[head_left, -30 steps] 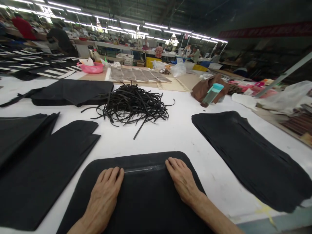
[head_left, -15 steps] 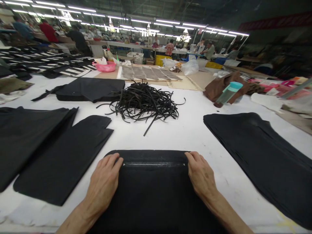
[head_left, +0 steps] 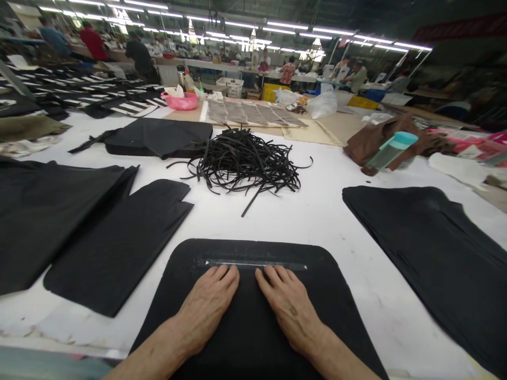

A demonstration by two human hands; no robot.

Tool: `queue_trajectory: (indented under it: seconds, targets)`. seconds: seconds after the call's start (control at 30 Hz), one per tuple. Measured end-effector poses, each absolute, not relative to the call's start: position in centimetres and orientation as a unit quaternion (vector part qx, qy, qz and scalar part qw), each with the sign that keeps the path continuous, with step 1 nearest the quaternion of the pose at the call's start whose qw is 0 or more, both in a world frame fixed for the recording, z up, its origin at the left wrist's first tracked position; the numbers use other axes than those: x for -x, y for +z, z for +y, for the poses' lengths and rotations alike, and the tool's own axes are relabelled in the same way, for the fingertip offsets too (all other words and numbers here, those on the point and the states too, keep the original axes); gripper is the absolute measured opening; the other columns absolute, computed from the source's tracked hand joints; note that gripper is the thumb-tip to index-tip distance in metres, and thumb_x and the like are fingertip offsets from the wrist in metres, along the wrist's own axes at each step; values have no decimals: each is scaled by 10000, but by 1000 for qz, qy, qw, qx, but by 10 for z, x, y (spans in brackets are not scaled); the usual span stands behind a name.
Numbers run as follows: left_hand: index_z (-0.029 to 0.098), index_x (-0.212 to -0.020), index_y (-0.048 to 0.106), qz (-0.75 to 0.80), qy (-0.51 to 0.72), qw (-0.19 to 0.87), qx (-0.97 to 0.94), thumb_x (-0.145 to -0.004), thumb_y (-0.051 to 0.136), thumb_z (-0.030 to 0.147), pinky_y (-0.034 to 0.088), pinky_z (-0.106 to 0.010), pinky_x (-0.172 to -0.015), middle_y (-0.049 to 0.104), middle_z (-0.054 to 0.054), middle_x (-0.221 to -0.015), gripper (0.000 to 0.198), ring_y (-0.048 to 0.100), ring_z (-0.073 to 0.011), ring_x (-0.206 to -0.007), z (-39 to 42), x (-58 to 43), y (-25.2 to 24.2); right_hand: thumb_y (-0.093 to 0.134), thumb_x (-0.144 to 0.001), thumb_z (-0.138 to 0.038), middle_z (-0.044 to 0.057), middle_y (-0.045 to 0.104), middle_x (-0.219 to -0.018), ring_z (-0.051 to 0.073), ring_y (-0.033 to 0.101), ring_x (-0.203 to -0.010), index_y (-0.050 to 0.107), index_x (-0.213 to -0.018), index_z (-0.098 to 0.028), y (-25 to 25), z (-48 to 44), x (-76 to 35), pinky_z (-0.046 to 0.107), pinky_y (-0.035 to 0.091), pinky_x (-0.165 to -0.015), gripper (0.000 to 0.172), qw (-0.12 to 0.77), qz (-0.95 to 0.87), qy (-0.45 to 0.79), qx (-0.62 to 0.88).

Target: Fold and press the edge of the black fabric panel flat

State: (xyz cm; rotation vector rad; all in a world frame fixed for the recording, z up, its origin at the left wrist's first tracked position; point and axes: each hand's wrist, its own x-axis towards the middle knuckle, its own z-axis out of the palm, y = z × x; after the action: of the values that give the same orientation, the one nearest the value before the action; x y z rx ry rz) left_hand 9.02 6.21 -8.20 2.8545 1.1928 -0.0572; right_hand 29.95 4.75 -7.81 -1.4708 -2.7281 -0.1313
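A black fabric panel [head_left: 245,316] with rounded far corners lies on the white table in front of me. Across its far end runs a narrow shiny slot-like strip [head_left: 257,264] with a small white triangle at each end. My left hand [head_left: 212,303] rests on the panel just below the strip, fingers laid out flat. Mirroring it, my right hand [head_left: 289,303] presses flat on the panel, its fingertips close to the strip's near edge. A gap separates the two hands, and neither grips anything.
Beyond the panel sits a tangled heap of black strips [head_left: 249,161]. Black fabric pieces [head_left: 122,243] lie at left, a black fabric stack [head_left: 431,253] at right. Behind are a folded black stack [head_left: 158,137], a pink basin [head_left: 181,101], a teal-lidded bottle [head_left: 390,153] and several people.
Both hands have left the panel's far corners and moved inward and nearer to me, now flat below the strip. The panel's far edge lies uncovered. The view has shifted slightly left.
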Motion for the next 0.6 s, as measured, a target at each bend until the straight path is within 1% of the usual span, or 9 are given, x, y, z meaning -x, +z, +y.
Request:
queue_trajectory:
  seconds: [0.07, 0.13, 0.23, 0.3, 0.37, 0.47, 0.6]
  targets:
    - [84, -1234, 420, 385, -20, 25, -922, -761, 440, 92, 360, -360, -968, 494, -121, -1251, 474, 459, -238, -1098, 61, -92, -81, 550, -769, -79, 87, 554, -1115, 228, 480, -973, 474, -1207, -126, -80, 46, -301, 343, 403, -855, 447, 23, -879, -50, 474]
    - [95, -1251, 401, 393, -22, 15, -919, -748, 464, 81, 363, -377, -965, 487, -128, -1249, 507, 456, -247, -1104, 60, -96, -81, 549, -761, -62, 84, 554, -1118, 227, 478, -978, 480, -1200, -125, -83, 45, -300, 340, 402, -859, 449, 26, -873, -57, 483]
    - [192, -1287, 367, 413, -21, -13, -910, -781, 417, 45, 411, -402, -903, 505, -113, -1213, 530, 485, -247, -1073, 59, -106, -80, 545, -771, -78, 79, 558, -1101, 236, 487, -957, 477, -1205, -153, -85, 43, -293, 362, 416, -833, 446, 25, -866, -72, 494]
    - [237, -1287, 373, 422, -22, -22, -906, -791, 389, 32, 443, -410, -855, 519, -100, -1190, 537, 509, -250, -1033, 60, -112, -78, 542, -777, -92, 83, 559, -1098, 244, 491, -951, 470, -1214, -156, -85, 42, -291, 375, 422, -822, 448, 24, -865, -80, 494]
    - [213, -1262, 414, 420, -22, -27, -907, -774, 388, 8, 461, -406, -832, 538, -101, -1164, 531, 526, -250, -999, 60, -112, -79, 538, -771, -85, 89, 560, -1096, 242, 494, -952, 474, -1210, -137, -84, 41, -293, 374, 424, -830, 448, 22, -863, -79, 499]
    - [161, -1208, 485, 425, -6, -57, -904, -740, 365, -51, 459, -399, -859, 559, -116, -1150, 528, 532, -243, -1008, 59, -102, -85, 531, -756, -60, 94, 567, -1093, 234, 498, -961, 496, -1189, -115, -87, 37, -309, 363, 423, -855, 438, 20, -847, -79, 525]
    - [173, -1137, 559, 444, 28, -102, -890, -727, 350, -82, 448, -391, -898, 582, -94, -1146, 526, 540, -232, -1019, 56, -76, -95, 531, -733, -32, 106, 575, -1098, 237, 506, -989, 526, -1157, -99, -94, 28, -337, 351, 430, -872, 429, 37, -826, -103, 553]
